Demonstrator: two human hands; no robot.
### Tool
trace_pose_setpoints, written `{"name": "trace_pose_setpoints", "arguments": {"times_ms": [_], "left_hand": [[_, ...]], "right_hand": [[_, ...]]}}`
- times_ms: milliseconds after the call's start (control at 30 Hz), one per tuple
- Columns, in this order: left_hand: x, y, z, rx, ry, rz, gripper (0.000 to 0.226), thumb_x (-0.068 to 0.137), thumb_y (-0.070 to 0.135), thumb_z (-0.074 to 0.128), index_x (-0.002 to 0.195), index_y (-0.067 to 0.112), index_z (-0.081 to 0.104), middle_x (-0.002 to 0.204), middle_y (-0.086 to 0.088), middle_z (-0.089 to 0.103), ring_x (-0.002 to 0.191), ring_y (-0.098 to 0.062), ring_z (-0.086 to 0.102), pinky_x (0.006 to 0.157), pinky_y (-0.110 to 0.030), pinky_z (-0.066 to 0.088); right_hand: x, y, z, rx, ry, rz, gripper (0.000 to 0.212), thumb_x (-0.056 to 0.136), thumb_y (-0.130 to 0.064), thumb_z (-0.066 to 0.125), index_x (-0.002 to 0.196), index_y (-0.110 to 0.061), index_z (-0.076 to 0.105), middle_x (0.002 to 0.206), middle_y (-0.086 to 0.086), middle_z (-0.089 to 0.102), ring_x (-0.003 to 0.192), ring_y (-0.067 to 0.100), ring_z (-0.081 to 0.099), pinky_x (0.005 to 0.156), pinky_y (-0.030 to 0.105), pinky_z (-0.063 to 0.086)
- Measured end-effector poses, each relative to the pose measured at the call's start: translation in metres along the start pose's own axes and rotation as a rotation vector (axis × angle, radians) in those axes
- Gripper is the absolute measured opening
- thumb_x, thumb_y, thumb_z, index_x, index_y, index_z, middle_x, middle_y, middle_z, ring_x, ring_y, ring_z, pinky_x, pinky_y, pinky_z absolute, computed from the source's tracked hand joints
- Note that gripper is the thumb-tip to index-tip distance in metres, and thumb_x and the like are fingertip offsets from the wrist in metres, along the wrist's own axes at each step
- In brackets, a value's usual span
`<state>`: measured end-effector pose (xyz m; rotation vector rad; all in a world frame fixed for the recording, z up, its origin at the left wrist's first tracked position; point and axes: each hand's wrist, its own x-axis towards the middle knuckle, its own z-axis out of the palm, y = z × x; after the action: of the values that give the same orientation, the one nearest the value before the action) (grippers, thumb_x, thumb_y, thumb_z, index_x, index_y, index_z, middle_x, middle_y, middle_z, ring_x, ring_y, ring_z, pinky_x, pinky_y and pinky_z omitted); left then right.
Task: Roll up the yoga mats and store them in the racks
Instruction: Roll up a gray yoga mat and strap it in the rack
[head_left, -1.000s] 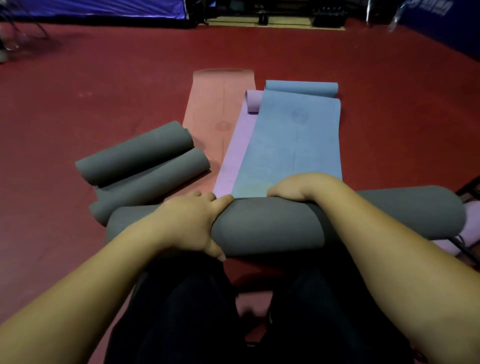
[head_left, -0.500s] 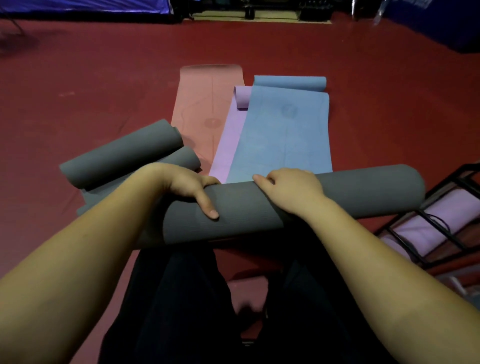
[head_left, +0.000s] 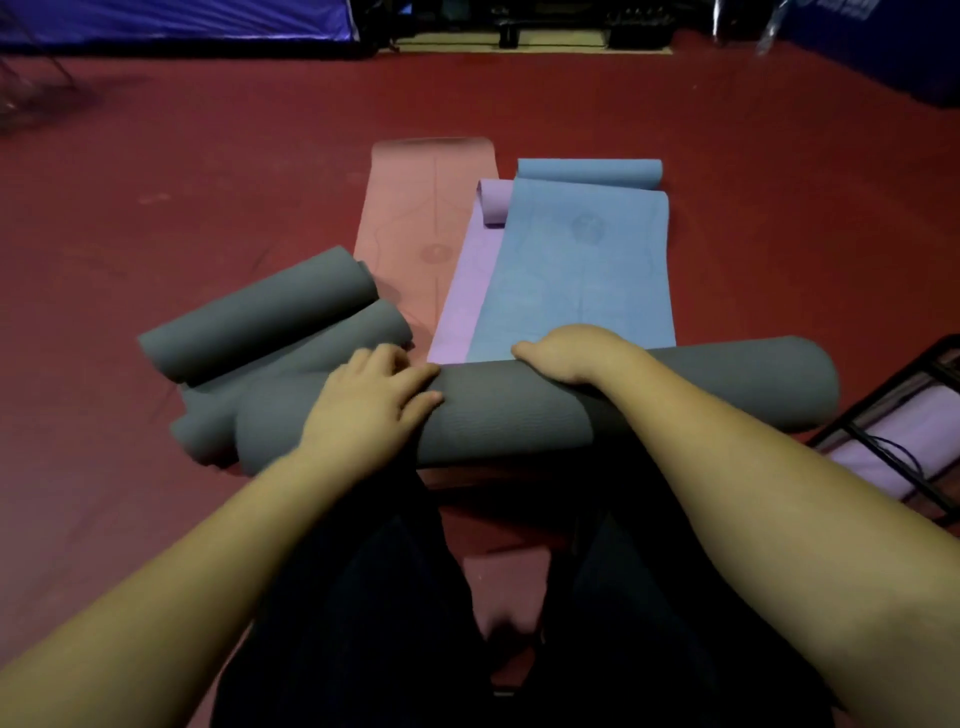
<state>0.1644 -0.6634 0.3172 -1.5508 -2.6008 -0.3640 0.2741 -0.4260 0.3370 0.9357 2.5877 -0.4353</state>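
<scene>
Both hands are on the grey roll (head_left: 519, 410), which lies crosswise just in front of the person's knees, over the near ends of the flat mats. The left hand (head_left: 369, 402) sits on top of it, left of centre, fingers (head_left: 415, 376) spread and bent over the curve with the thumb down the near face, so it looks like a pressing grip on the roll. The right hand (head_left: 558, 353) comes over the top near the middle, its fingers curled down the far side and out of sight; it seems to hook the roll, though how tightly cannot be told from here.

Behind the roll, three mats stretch away across the red floor (head_left: 156, 208). The blue mat (head_left: 576, 275) lies on top at right, its far end curled into a small roll. The purple mat (head_left: 462, 306) peeks out beneath it on the left, also curled at the far end. The pink mat (head_left: 415, 208) lies lowest and furthest left, flat.

To the left, two more grey rolled mats (head_left: 270, 317) lie side by side at an angle, touching each other, the nearer one meeting the left end of the held roll.

At far right stands a black rack (head_left: 883, 410), with a purple rolled mat (head_left: 904, 441) lying inside it.
</scene>
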Motion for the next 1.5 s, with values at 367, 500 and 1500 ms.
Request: {"name": "trace_pose_setpoints", "arguments": {"times_ms": [367, 500, 1500], "left_hand": [[-0.012, 0.016, 0.021, 0.44, -0.169, -0.038, 0.12, 0.07, 0.064, 0.073, 0.157, 0.024, 0.0, 0.16, -0.022, 0.013, 0.142, -0.045, 0.023, 0.112, -0.063, 0.018], [-0.009, 0.016, 0.02, 0.474, -0.175, -0.027, 0.111, 0.08, 0.055, 0.068, 0.156, 0.023, -0.006, 0.157, -0.023, 0.015, 0.14, -0.044, 0.022, 0.112, -0.063, 0.019], [0.022, 0.001, -0.04, 0.133, -0.6, -0.004, 0.117, 0.049, 0.069, 0.08, 0.147, 0.034, 0.025, 0.139, -0.002, 0.048, 0.125, -0.028, 0.046, 0.1, -0.045, 0.045]], "right_hand": [[0.02, -0.015, -0.013, 0.069, -0.215, -0.024, 0.04, 0.097, -0.045, 0.037, 0.107, -0.018, 0.064, 0.131, 0.009, 0.057, 0.103, 0.023, 0.051, 0.086, 0.034, 0.034], [0.022, -0.014, -0.012, 0.065, -0.209, -0.017, 0.042, 0.095, -0.047, 0.038, 0.106, -0.018, 0.066, 0.125, 0.007, 0.058, 0.104, 0.023, 0.053, 0.087, 0.036, 0.036], [-0.038, -0.011, -0.007, -0.058, 0.063, -0.209, 0.055, 0.1, -0.06, 0.027, 0.125, -0.026, 0.062, 0.135, 0.004, 0.059, 0.122, 0.025, 0.053, 0.092, 0.033, 0.039]]}}
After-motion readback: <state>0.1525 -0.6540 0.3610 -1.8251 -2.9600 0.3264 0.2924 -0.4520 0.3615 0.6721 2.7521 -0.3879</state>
